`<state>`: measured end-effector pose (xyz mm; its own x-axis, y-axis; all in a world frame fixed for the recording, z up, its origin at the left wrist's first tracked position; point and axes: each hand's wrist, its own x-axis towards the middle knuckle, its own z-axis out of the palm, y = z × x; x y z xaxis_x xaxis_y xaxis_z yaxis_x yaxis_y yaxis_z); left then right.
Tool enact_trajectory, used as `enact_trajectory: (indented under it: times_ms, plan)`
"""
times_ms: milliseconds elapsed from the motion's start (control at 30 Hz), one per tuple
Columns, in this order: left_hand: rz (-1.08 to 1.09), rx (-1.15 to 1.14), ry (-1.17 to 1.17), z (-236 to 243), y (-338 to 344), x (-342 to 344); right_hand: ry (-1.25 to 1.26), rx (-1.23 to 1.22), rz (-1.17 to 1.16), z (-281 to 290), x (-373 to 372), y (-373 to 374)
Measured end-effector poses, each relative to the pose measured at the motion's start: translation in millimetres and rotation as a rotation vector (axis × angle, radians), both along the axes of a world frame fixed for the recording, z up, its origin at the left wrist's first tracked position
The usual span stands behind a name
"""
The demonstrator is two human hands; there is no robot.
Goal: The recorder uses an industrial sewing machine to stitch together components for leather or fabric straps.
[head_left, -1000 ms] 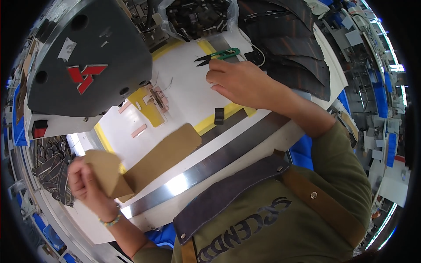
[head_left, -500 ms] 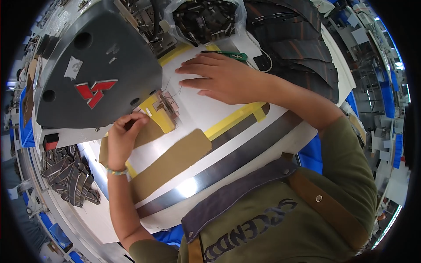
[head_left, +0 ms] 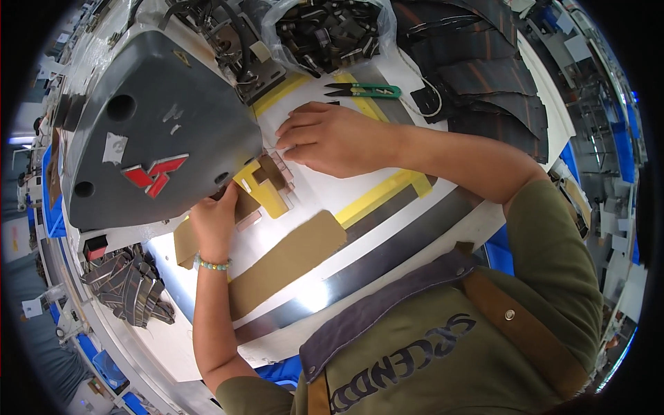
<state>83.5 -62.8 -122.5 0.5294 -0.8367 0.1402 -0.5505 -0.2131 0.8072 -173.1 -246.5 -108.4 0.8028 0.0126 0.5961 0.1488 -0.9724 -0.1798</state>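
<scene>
Tbl point(head_left: 263, 348): L hand point(head_left: 213, 225) on brn pc point(head_left: 185, 243)

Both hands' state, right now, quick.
Left hand: at the brown material beside the yellow plate; fingertips hidden, grip cannot be told.
Right hand: fingers loosely curled, nothing visibly held; its underside is hidden.

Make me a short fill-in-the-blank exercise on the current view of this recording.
1. The left hand, beside the grey machine head, wears a beaded ____ at its wrist.
2. The snips lying beyond the right hand have ____ handles.
3. The tape stuck along the white work surface is ____ in colour.
4. Small dark pieces lie inside a clear plastic ____.

Missing words: bracelet; green; yellow; bag.
</scene>
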Motion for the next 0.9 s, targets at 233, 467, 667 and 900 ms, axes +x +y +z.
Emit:
enact_trajectory:
  times_ms: [233,467,667,900]
  plan:
    - [0.03,0.044,-0.023,5,-2,-6,-0.062,-0.001,0.046,3,-2,0]
    - [0.015,-0.03,-0.041,-5,4,3,0.088,0.058,0.158,5,-2,6]
    - [-0.021,-0.018,-0.034,6,6,1,0.272,0.051,0.184,7,-3,2]
    - [-0.015,0.196,-0.448,43,70,58,0.318,0.027,0.167,11,-4,5]
